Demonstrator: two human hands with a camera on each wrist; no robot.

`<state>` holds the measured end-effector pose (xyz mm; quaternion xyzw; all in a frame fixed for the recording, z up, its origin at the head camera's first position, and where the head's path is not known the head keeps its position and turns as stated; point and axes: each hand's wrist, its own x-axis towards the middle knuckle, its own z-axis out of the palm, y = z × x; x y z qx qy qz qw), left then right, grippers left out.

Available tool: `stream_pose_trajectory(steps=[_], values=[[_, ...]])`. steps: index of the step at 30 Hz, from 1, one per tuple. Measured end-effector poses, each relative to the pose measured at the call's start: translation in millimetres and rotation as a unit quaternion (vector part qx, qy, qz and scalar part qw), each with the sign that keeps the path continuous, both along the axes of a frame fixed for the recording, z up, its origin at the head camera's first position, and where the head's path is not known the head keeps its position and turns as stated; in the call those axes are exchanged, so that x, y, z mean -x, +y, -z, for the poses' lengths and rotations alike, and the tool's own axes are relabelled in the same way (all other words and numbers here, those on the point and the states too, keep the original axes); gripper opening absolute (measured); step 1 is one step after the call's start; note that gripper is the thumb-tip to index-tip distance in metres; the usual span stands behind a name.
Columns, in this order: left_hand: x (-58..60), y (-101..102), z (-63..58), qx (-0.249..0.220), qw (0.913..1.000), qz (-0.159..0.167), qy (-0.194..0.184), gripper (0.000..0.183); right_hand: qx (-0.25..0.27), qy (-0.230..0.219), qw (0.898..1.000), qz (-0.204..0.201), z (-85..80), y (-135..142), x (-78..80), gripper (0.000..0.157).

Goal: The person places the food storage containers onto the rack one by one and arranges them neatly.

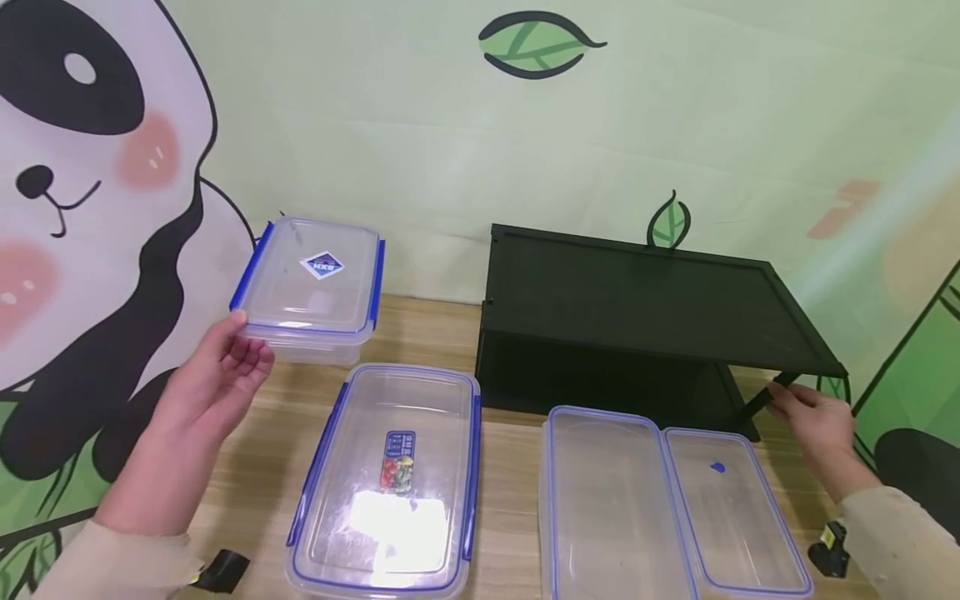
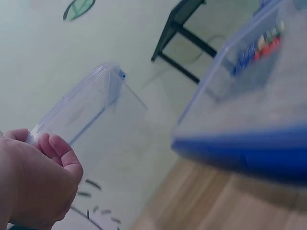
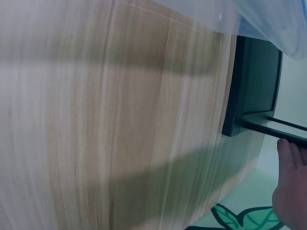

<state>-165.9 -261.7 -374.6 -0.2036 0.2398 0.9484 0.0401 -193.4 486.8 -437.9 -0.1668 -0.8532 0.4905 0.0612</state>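
Gripping stickered container (image 1: pixel 311 292), left fingers (image 1: pixel 252 360) partly hidden

A pale wood-grain bench (image 1: pixel 502 500) spreads beneath both sets of fingers, its boards marked by straight seams, with soft shadows across them below the right fingers (image 1: pixel 782 398). Directly on it, to the left of those fingers, stands a black shelf (image 1: pixel 600 283), one of whose side struts they touch. Nearer the wearer than the right fingers, and also to their left, sit two clear, blue-rimmed containers side by side: a larger container (image 1: pixel 607 492) and a narrower container (image 1: pixel 731 525). A wide lidded container (image 1: pixel 420 392) with blue clips and a picture label lies to the right of the left fingers (image 1: pixel 253 358).
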Motion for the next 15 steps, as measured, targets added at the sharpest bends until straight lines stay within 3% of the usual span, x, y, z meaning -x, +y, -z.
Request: stream_pose_trajectory(steps=[6, 10, 15], values=[[9.4, 28.0, -22.3, 0.007, 0.9999, 0.002, 0.013, 0.030, -0.022, -0.013, 1.000, 0.000, 1.1, 2.4, -0.6, 0.069], [15.2, 49.5, -38.1, 0.039, 0.9988, 0.001, 0.030, 0.029, -0.049, -0.031, 0.998, -0.005, 2.4, 5.9, -0.5, 0.070], [19.7, 77.8, -58.7, 0.061, 0.9975, 0.000, 0.036, 0.029, -0.029, -0.016, 0.999, 0.000, 5.2, 6.1, 3.0, 0.069]])
